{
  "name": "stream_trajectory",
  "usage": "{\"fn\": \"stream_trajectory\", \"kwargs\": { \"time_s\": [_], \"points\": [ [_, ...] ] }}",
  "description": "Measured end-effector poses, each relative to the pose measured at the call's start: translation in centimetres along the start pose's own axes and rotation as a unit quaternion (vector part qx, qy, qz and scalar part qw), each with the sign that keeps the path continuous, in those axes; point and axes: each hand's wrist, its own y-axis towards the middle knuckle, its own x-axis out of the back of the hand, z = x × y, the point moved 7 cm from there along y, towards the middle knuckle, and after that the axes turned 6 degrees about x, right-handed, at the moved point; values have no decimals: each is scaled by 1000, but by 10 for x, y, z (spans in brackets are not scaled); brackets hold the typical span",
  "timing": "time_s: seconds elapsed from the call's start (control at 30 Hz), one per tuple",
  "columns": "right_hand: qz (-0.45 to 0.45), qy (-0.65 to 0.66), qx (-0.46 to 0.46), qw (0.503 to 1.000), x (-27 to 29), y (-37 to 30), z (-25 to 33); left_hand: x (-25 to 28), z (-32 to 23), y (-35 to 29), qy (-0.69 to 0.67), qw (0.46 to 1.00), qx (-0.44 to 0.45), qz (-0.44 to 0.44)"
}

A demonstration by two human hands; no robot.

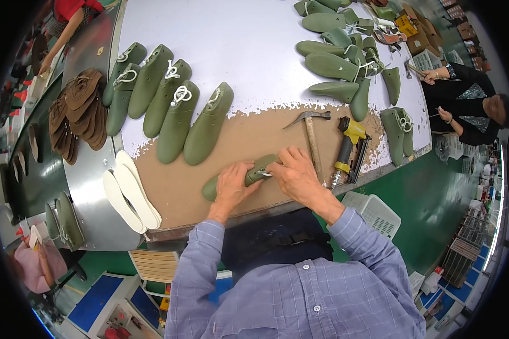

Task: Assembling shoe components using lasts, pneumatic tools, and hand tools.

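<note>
A green shoe last point(211, 188) lies on its side on the brown patch of the bench in front of me. My left hand point(232, 185) is closed around its middle. At the last's heel end, my right hand point(295, 172) pinches with its fingers curled, and a bit of white cord point(263, 173) shows beside the fingertips. The right fingers partly hide that end. Beyond my right hand lie a hammer point(311, 141) with a wooden handle and a yellow and black nail gun point(352, 141).
Several corded green lasts point(208, 127) stand in a row at left, with more lasts point(331, 65) at far right. White insoles point(131, 195) and brown leather pieces point(85, 110) lie at left. A pale plastic basket point(373, 214) sits below the bench edge. Other people work at both sides.
</note>
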Motion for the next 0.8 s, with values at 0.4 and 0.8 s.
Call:
{"fn": "stream_trajectory", "kwargs": {
  "time_s": [0.4,0.8],
  "points": [
    [49,-22,88,995,-22,21,5,2,-1,1,-3,1000,-25,-8],
    [-64,127,-399,906,-23,-105,-117,0,5,-1,-5,1000,7,-7]
  ]
}}
